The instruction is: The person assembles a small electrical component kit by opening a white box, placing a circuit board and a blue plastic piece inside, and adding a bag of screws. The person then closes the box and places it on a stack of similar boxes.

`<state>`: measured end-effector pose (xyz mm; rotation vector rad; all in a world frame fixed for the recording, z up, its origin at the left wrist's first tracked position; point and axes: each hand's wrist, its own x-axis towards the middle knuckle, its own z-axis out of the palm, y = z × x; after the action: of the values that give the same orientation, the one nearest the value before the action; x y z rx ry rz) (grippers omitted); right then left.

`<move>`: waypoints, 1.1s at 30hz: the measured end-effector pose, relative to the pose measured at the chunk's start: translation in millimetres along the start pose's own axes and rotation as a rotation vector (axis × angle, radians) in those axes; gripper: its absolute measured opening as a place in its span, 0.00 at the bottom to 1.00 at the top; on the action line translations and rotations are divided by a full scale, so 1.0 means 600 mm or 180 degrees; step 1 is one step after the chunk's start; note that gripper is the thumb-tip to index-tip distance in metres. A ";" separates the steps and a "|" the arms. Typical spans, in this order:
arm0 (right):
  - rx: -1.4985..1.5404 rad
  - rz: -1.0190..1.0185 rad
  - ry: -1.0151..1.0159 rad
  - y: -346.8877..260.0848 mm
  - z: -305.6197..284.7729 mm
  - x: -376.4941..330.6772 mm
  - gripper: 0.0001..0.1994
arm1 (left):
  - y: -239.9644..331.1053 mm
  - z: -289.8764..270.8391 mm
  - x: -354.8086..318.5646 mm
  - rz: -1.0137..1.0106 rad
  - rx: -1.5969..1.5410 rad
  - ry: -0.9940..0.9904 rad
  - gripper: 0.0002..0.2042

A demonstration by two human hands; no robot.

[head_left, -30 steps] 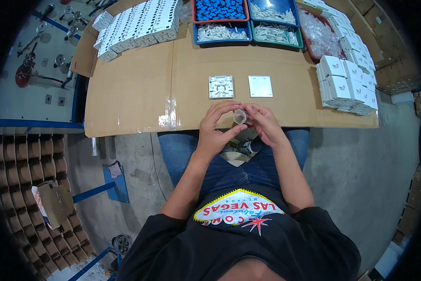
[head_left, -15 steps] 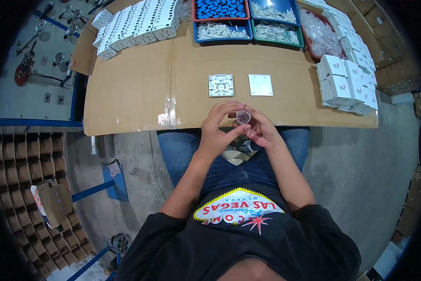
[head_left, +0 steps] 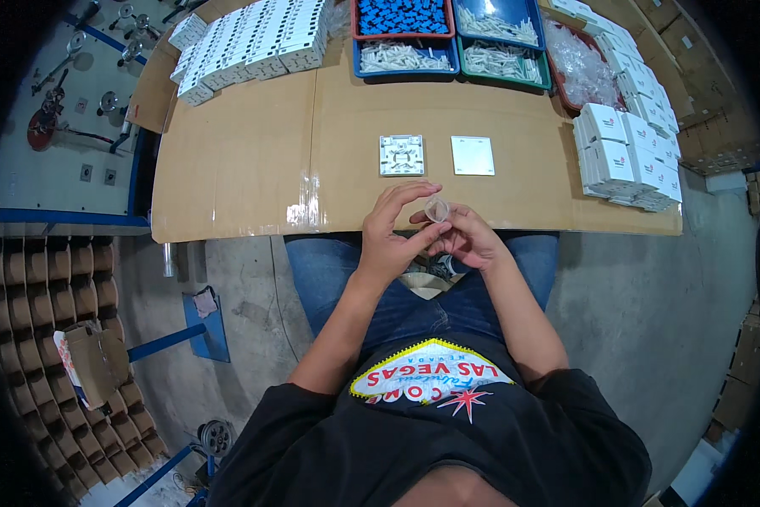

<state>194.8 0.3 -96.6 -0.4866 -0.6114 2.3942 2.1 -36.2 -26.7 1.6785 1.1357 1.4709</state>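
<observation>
In the head view, a round, translucent piece [head_left: 436, 210] is held by the fingers of the right hand [head_left: 474, 240] and framed by the left hand [head_left: 390, 226], whose grip cannot be told. A relief-patterned square [head_left: 402, 155] and smooth, flat plate [head_left: 473, 156] are set on the cardboard-topped desk [head_left: 236, 173].

Just beyond the hands [head_left: 386, 226], two square plates [head_left: 473, 155] are laid on a cardboard-covered table [head_left: 236, 160]; trays [head_left: 407, 78] and white stacks [head_left: 249, 46] are set farther off.
</observation>
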 end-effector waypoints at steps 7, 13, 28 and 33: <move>-0.0184 0.0027 -0.0037 0.004 -0.001 0.004 0.21 | -0.005 -0.001 0.000 -0.0013 -0.0061 0.0002 0.25; -0.0488 0.0157 0.0708 -0.006 0.005 0.010 0.18 | -0.026 0.005 -0.013 -0.0565 -0.0306 0.0158 0.22; -0.3430 -0.1802 0.2415 -0.290 -0.206 0.120 0.08 | -0.155 0.076 0.028 0.0060 0.0991 -0.0102 0.20; -0.5223 -0.2219 0.3234 -0.416 -0.244 0.173 0.08 | -0.176 0.083 0.017 0.0031 0.1147 0.0305 0.22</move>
<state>304.4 287.5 -104.9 -1.5755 -1.6799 0.3653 30.1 22.7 -123.7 1.8663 1.5194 1.4283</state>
